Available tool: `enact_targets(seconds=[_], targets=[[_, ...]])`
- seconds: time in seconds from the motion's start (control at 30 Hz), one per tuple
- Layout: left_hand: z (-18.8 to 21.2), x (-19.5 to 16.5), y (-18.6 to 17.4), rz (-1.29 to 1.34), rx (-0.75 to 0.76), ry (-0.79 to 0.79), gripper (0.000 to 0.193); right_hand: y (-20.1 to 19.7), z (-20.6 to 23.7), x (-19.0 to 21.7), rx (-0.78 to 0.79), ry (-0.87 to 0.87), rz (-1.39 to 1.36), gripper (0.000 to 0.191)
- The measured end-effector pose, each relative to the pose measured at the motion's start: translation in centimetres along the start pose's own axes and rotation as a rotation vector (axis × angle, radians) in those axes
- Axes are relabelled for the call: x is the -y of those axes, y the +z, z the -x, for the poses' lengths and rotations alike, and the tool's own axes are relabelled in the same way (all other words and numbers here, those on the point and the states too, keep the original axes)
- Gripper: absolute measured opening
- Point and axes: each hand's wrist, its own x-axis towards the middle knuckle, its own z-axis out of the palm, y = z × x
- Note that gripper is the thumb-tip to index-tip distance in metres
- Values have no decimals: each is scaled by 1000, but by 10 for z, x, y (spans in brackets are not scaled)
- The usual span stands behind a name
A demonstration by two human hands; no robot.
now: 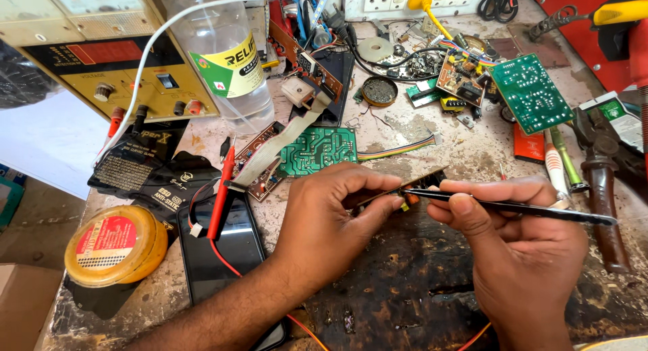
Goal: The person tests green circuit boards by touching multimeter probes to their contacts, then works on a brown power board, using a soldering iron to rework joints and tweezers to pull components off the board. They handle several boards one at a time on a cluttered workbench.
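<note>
Two hands met above the scorched bench (pixel 405 297), whose near part lay open while boards crowded its far edge. Our left hand (pixel 331 223) pinched a small circuit board (pixel 418 182); our right hand (pixel 520 250) gripped black tweezers (pixel 513 207), tips touching it.

bench: worn, scorched worktop (pixel 405 304) | wall: white socket strip (pixel 405 0) | floor: bare concrete (pixel 34 223) | light: daylight
</note>
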Motion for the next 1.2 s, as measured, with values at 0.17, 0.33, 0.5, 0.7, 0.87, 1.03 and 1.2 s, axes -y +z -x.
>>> enact_targets(seconds=[0.17, 0.33, 0.5, 0.7, 0.87, 1.03, 1.2], targets=[[0, -2, 0, -57, 0, 34, 18, -1, 1, 0, 8, -8, -6, 18], [1, -1, -1, -89, -18, 123, 19, -3, 0, 0, 32, -26, 47, 16], [2, 2, -1, -95, -6, 178, 19, -11, -15, 5, 127, -16, 67, 19], [4, 2, -1, -84, -2, 199, 18, -14, -28, 12, 223, 19, 94, 16], [3, 1, -2, -113, 26, 216, 18, -16, -42, 12, 213, 147, 75, 16], [4, 0, -3, -107, 34, 245, 17, -20, -54, 8, 240, 239, 43, 16], [1, -1, -3, -124, 25, 214, 18, -24, -47, 8, 267, 139, -45, 20]])
